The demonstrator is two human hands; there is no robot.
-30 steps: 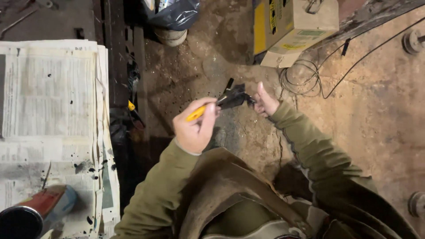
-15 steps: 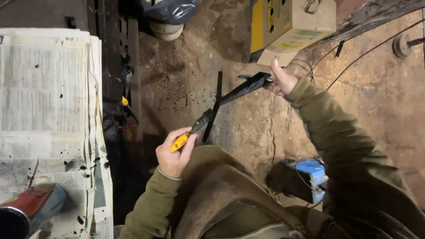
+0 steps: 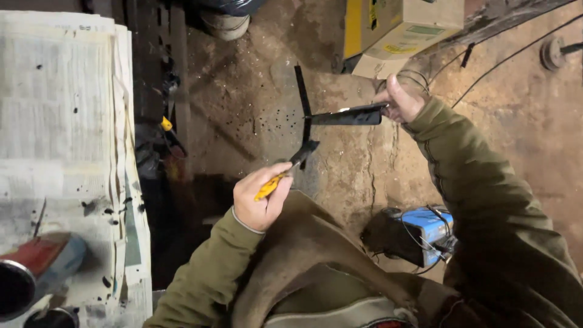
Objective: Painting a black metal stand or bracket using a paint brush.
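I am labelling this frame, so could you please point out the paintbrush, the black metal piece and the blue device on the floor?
Paintbrush [image 3: 271, 184], head view: on its yellow handle, in the left hand.
Black metal piece [image 3: 346, 115], head view: on the flat horizontal bar.
Blue device [image 3: 430, 225], head view: on its blue top face.

Count's pretty short: one yellow-handled paintbrush, one black metal bracket, one cardboard box, two paint cans.

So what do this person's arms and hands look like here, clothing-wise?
Both arms are covered by long olive-green sleeves of a soft, thick fabric. The left sleeve ends in a lighter ribbed cuff at the wrist. The left hand and right hand are bare: no gloves, no watch or rings visible.
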